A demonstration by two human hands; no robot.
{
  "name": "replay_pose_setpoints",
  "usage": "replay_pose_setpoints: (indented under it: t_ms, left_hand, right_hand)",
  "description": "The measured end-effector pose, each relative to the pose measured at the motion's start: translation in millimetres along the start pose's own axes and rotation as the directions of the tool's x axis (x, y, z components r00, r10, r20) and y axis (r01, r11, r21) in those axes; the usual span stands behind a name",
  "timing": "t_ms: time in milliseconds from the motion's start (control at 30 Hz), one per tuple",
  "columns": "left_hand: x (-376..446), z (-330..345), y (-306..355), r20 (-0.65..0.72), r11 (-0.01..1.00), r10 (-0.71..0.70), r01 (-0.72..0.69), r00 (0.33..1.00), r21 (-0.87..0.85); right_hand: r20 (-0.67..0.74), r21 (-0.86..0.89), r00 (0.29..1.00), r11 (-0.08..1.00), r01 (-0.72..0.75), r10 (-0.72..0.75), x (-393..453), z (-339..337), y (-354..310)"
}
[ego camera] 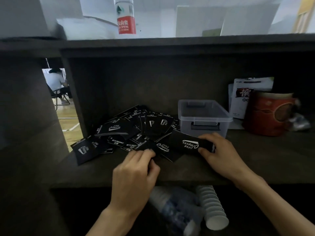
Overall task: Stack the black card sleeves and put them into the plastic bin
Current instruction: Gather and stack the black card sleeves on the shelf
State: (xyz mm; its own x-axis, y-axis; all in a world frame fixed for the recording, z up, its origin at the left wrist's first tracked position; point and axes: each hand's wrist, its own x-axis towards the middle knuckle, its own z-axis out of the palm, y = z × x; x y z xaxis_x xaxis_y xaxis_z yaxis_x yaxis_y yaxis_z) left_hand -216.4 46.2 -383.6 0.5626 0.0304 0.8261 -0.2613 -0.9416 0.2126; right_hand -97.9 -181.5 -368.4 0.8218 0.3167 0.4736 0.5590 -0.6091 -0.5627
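Right hand (219, 150) fingers clamp gathered sleeve stack (189, 143) just before plastic bin (204, 116); left hand (138, 169) fingers pinch loose sleeve (162, 148) left of bin. Risk: slick stack fans, slips off shelf (272, 159) edge.

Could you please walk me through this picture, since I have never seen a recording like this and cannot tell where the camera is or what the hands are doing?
There is no machine here: a person wears a wide-angle camera on the head, looking down at their own hands. The dark shelf holds a loose pile of black card sleeves, and a clear plastic bin with no sleeves visible inside it stands behind the right hand. The right hand grips a small gathered stack of sleeves. The left hand pinches another sleeve at the pile's near edge. A red tub stands further right, a water bottle on top, and paper cups lie on the shelf below.
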Motion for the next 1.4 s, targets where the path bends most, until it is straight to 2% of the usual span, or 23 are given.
replay_pose_setpoints:
  t_ms: [67, 133, 233, 333, 400, 467, 500, 600, 700, 767, 833, 867, 933, 1000, 1100, 1167, 1233, 1300, 1400]
  left_hand:
    - [-1, -7, 0, -0.105, 0.997, 0.005, -0.013, 0.994, -0.073]
    - [3, -15, -3, -0.118, 0.967, -0.108, 0.077, 0.987, -0.242]
    - [7, -19, -10, 0.026, 0.835, -0.296, 0.272, 0.955, -0.478]
    - [10, -19, -33, 0.180, 0.714, -0.325, 0.366, 0.928, -0.597]
    - [15, -24, -44, 0.245, 0.712, -0.276, 0.369, 0.930, -0.598]
    - [30, -18, -48, 0.316, 0.764, -0.204, 0.352, 0.927, -0.541]
    - [40, -12, -46, 0.339, 0.811, -0.150, 0.312, 0.929, -0.495]
    - [65, 15, -24, 0.332, 0.942, 0.061, 0.056, 0.941, -0.332]
    - [70, 41, 4, 0.362, 0.937, 0.141, -0.005, 0.922, -0.351]
    - [64, 56, 19, 0.412, 0.931, 0.180, -0.019, 0.893, -0.365]
    - [58, 66, 20, 0.391, 0.929, 0.198, -0.044, 0.899, -0.368]
    - [58, 69, 15, 0.346, 0.931, 0.154, -0.019, 0.925, -0.365]
    - [66, 69, 0, 0.236, 0.938, -0.033, 0.112, 0.971, -0.329]
    - [79, 71, -18, 0.166, 0.959, -0.205, 0.232, 0.965, -0.162]
    - [107, 85, -33, 0.204, 0.933, -0.360, 0.346, 0.910, 0.099]
    - [127, 97, -33, 0.300, 0.876, -0.460, 0.370, 0.836, 0.311]
    - [138, 108, -30, 0.354, 0.824, -0.529, 0.369, 0.771, 0.430]
    - [144, 116, -31, 0.354, 0.810, -0.564, 0.415, 0.746, 0.415]
    - [143, 117, -39, 0.313, 0.776, -0.630, 0.579, 0.710, 0.250]
  right_hand:
    - [0.004, 0.005, 1.000, 1.000, -0.025, 0.025, -2, -5, 1]
    - [0.014, -0.005, 0.999, 0.999, -0.048, 0.048, -4, -11, 4]
    - [0.018, -0.007, 0.998, 0.998, -0.057, 0.058, -5, -14, 10]
    - [0.026, 0.013, 0.999, 1.000, -0.029, 0.028, 2, -11, 19]
    - [0.055, 0.018, 0.998, 1.000, -0.018, 0.017, 2, -10, 23]
    - [0.094, 0.026, 0.995, 0.999, -0.029, 0.027, 7, -14, 27]
    - [0.110, 0.033, 0.993, 0.999, -0.039, 0.035, 10, -17, 28]
    - [0.101, 0.092, 0.994, 0.994, -0.052, 0.043, 7, -20, 29]
    - [0.088, 0.125, 0.996, 0.992, 0.005, -0.016, 2, -21, 20]
    - [0.097, 0.052, 0.994, 0.997, 0.049, -0.054, -1, -21, 18]
    - [0.102, 0.004, 0.992, 0.997, 0.072, -0.072, -2, -20, 21]
    - [0.087, 0.018, 0.994, 0.998, 0.060, -0.061, -2, -20, 22]
    - [0.037, 0.065, 0.998, 0.997, 0.041, -0.044, -2, -20, 23]
    - [0.023, 0.068, 0.998, 0.996, 0.050, -0.052, -3, -17, 22]
    - [0.028, 0.055, 0.998, 0.997, 0.056, -0.058, -1, -15, 20]
    - [0.027, 0.051, 0.998, 0.997, 0.057, -0.059, 0, -15, 20]
    - [0.029, 0.048, 0.997, 0.997, 0.064, -0.066, 0, -15, 22]
    - [0.036, 0.056, 0.998, 0.997, 0.057, -0.059, -1, -14, 24]
    - [0.051, 0.068, 0.997, 0.997, 0.047, -0.051, -1, -13, 27]
